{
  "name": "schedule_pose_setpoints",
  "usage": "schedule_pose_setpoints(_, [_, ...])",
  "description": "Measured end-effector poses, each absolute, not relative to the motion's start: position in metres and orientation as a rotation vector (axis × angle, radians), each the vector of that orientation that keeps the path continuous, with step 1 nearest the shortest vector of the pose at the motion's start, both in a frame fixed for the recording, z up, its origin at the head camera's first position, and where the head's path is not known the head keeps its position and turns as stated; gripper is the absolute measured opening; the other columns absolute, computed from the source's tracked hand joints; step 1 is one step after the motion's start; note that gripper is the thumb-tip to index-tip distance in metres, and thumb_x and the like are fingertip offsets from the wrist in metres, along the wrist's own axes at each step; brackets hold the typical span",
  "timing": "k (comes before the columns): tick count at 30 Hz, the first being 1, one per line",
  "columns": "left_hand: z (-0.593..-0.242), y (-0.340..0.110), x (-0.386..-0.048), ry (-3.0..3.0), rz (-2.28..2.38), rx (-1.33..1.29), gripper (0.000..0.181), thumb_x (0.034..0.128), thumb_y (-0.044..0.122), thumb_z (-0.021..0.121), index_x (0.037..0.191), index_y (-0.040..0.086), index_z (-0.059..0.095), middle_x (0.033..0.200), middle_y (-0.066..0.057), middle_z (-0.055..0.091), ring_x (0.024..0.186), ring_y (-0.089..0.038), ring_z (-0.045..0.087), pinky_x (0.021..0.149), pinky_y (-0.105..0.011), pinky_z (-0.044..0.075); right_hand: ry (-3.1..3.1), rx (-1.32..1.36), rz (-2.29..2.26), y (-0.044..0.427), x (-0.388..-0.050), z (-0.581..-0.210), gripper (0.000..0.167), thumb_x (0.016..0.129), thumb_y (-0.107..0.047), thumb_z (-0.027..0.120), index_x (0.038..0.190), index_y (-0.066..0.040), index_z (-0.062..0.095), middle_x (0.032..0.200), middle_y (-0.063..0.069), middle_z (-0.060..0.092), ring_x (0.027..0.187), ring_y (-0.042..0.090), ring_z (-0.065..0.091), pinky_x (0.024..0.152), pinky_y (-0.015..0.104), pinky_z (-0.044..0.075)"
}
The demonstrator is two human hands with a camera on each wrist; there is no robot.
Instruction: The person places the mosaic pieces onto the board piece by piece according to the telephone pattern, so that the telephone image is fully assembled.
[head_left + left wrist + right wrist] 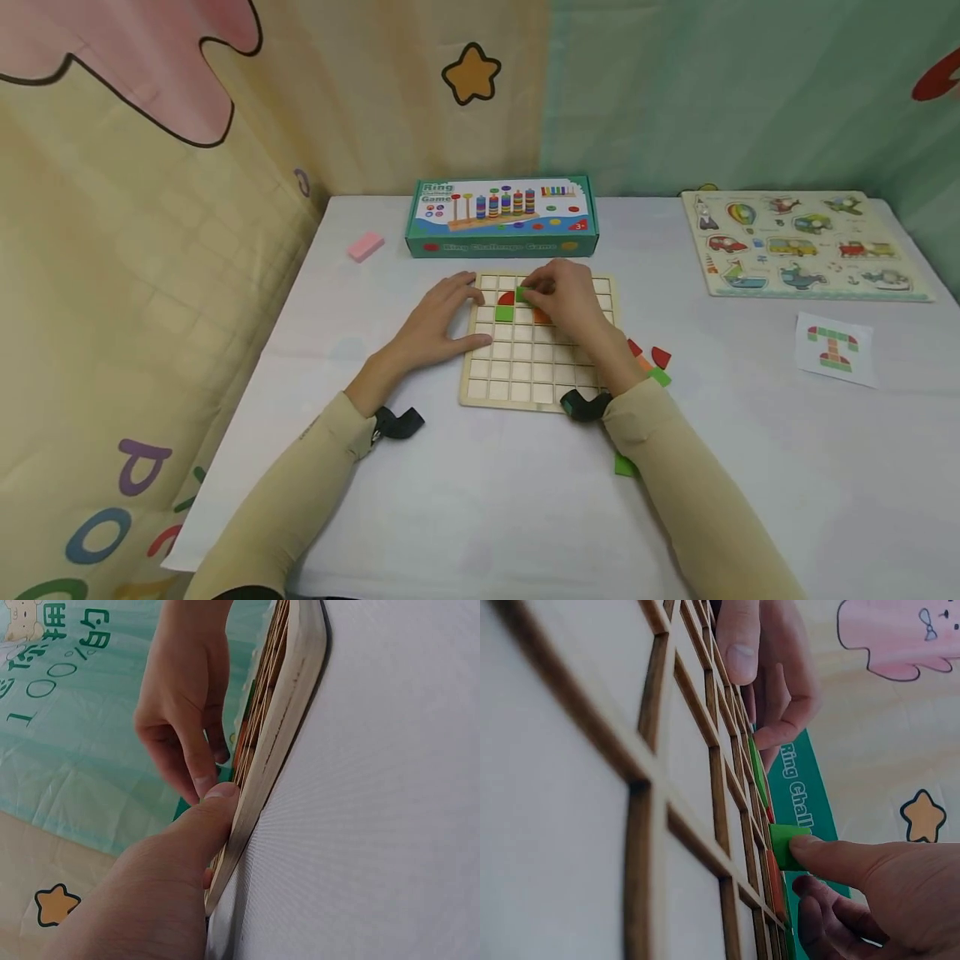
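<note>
A wooden grid board [498,390] lies flat on the white table, divided into small square cells. My right hand [567,302] pinches a green square tile [782,846] at the board's upper part, and the tile is tilted out of the grid in the right wrist view. Near it sit a red quarter-round tile [507,297], another green square tile [504,314] and an orange tile [541,317], partly hidden by the right hand. My left hand [438,323] rests along the board's left edge, thumb [214,806] and fingers spread and touching it.
Loose red tiles [661,357] and a green tile [659,377] lie right of the board, partly behind my right arm. A pattern card [835,348], a picture puzzle board [810,246], a Ring Challenge Game box [502,217] and a pink block [366,247] lie farther out.
</note>
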State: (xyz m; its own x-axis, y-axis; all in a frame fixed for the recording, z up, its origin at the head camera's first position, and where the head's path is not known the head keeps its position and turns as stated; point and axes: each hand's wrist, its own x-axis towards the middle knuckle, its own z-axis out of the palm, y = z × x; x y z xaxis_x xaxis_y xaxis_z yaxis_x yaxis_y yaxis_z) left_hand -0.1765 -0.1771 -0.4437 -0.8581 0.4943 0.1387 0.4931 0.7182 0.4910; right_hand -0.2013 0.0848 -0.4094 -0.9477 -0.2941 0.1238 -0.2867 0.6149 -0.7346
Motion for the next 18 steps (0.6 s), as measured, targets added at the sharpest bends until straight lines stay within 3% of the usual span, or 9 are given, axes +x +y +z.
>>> schedule_pose_setpoints(13, [-0.445,-0.172,-0.180,2.913,0.794,0.842,0.057,0.0919,0.058,0.074,0.130,0.020,0.056,0.170,-0.008,0.034,0.161,-0.027,0.024,0.132,-0.052,0.021,2.870,-0.598,-1.153,0.091,-0.203,-0.410,0.016,0.098,-0.012,0.076,0.111,-0.005,0.082,0.109,0.014,0.076,0.106,0.030,0.067,0.091,0.045,0.056])
schedule_pose_setpoints(18, [-0.443,-0.174,-0.178,2.914,0.788,0.815,0.057,0.0918,0.059,0.073,0.130,0.021,0.056,0.170,-0.008,0.034,0.161,-0.028,0.024,0.132,-0.053,0.021,2.869,-0.493,-1.178,0.097,-0.203,-0.403,0.016,0.099,-0.009,0.073,0.111,-0.003,0.081,0.109,0.015,0.079,0.103,0.031,0.070,0.090,0.047,0.059])
